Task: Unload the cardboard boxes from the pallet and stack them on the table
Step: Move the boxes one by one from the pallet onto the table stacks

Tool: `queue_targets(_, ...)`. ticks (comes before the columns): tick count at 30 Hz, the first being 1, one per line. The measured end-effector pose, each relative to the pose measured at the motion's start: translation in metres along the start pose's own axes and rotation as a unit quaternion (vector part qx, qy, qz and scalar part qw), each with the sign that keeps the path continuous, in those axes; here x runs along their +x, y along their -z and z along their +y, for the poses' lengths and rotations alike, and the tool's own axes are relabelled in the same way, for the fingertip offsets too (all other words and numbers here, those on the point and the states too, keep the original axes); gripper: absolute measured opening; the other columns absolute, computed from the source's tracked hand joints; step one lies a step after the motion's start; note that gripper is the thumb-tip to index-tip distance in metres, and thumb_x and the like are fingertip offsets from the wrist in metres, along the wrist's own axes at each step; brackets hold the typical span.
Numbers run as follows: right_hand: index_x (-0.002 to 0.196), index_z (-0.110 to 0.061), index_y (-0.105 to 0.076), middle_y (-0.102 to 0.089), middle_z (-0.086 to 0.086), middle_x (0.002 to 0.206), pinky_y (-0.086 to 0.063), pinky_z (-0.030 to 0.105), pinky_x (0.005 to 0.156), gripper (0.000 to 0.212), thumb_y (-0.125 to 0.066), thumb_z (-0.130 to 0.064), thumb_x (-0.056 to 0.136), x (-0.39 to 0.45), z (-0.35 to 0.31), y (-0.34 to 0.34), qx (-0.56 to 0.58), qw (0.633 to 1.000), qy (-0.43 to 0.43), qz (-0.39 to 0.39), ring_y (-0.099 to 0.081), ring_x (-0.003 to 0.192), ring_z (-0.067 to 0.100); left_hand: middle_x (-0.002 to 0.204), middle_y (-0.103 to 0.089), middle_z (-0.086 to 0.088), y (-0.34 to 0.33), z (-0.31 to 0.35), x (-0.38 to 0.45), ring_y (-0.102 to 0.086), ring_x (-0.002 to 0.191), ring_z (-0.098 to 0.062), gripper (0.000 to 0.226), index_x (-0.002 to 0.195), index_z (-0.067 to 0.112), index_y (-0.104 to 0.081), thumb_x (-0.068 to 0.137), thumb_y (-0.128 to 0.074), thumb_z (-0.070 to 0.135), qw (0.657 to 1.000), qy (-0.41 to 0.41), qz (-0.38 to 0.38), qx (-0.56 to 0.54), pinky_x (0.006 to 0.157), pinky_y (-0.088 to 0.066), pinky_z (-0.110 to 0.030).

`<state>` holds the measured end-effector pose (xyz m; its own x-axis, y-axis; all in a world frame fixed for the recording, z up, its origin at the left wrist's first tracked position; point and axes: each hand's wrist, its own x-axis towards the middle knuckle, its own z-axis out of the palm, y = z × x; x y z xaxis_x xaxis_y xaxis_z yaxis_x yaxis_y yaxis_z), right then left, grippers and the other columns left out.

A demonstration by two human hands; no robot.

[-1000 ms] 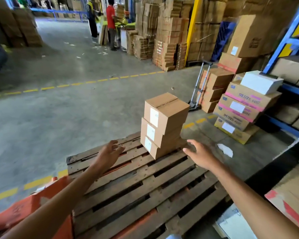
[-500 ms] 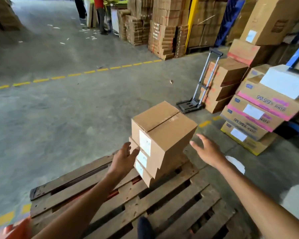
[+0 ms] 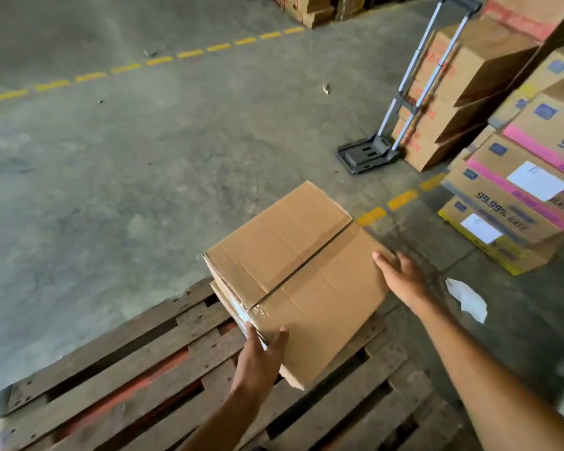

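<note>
A small stack of plain cardboard boxes stands at the far corner of the wooden pallet [image 3: 150, 362]. I look down on the top box [image 3: 300, 271], its flaps sealed with clear tape. My left hand [image 3: 261, 356] grips its near corner, thumb on top and fingers down the side. My right hand [image 3: 401, 275] lies flat against the box's right edge. The lower boxes are mostly hidden under the top one. No table is in view.
A folding hand trolley [image 3: 401, 102] stands on the concrete floor at the right. Stacks of printed cartons [image 3: 518, 190] with pink stripes sit far right, more brown cartons [image 3: 459, 79] behind the trolley. A white paper scrap [image 3: 468, 299] lies beside the pallet. A dashed yellow line [image 3: 144, 63] crosses the floor.
I have moved closer and now look down on the stack. Both hands went from reaching through the air to touching the top box, left at its near corner, right on its right edge.
</note>
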<state>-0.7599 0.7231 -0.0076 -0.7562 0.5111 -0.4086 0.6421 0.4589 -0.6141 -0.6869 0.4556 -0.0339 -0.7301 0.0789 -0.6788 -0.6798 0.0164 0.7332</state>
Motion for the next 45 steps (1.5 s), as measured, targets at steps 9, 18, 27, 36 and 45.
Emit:
queue_targets(9,0.088,-0.021,-0.073,-0.069,-0.003,0.087,-0.048,0.025,0.077,0.013,-0.065,-0.032,0.089,-0.065,-0.016,-0.027,0.224,0.971,0.073,0.037,-0.063,0.086,0.01,0.121,-0.062,-0.006,0.064,0.045,-0.016,-0.062,0.103,-0.025,0.046,0.139,0.028,-0.043,0.095,-0.054,0.031,0.992,-0.035,0.074,-0.094,0.069,-0.051,-0.032)
queue_targets(18,0.123,-0.019,-0.063,-0.064,-0.016,0.107,-0.041,0.005,0.082,0.03,-0.058,-0.027,0.095,-0.213,-0.045,-0.001,0.292,0.944,0.151,0.038,-0.058,0.097,-0.009,0.122,-0.062,-0.004,0.13,0.052,-0.134,-0.061,0.107,-0.028,0.046,0.135,0.04,-0.047,0.091,-0.056,0.029,0.982,-0.151,0.046,-0.099,0.083,-0.052,-0.042)
queue_targets(27,0.101,-0.029,-0.068,-0.066,-0.023,0.097,-0.044,0.005,0.08,0.011,-0.058,-0.026,0.094,-0.55,0.032,0.015,0.342,0.895,0.268,0.099,-0.059,0.091,-0.017,0.12,-0.06,-0.001,0.221,-0.075,-0.407,-0.058,0.107,-0.027,0.04,0.126,0.047,-0.049,0.091,-0.056,0.028,0.948,-0.305,-0.014,-0.09,0.079,-0.048,-0.039)
queue_targets(36,0.106,-0.026,-0.07,-0.072,-0.006,0.11,-0.048,0.033,0.098,0.019,-0.066,-0.027,0.088,-0.792,0.128,0.085,0.356,0.886,0.248,0.164,-0.065,0.103,0.004,0.121,-0.055,-0.002,0.237,-0.152,-0.614,-0.056,0.107,-0.027,0.056,0.131,0.041,-0.045,0.079,-0.062,0.051,0.942,-0.323,-0.091,-0.004,0.094,-0.047,-0.046)
queue_targets(45,0.099,-0.018,-0.073,-0.075,0.002,0.083,-0.046,0.026,0.061,0.018,-0.063,-0.029,0.088,-0.929,0.266,0.188,0.487,0.833,0.114,0.236,-0.068,0.07,0.019,0.096,-0.067,-0.004,0.147,-0.202,-0.73,-0.062,0.091,-0.019,0.04,0.095,0.015,-0.058,0.096,-0.041,0.051,0.866,-0.479,-0.12,0.084,0.076,-0.048,-0.035)
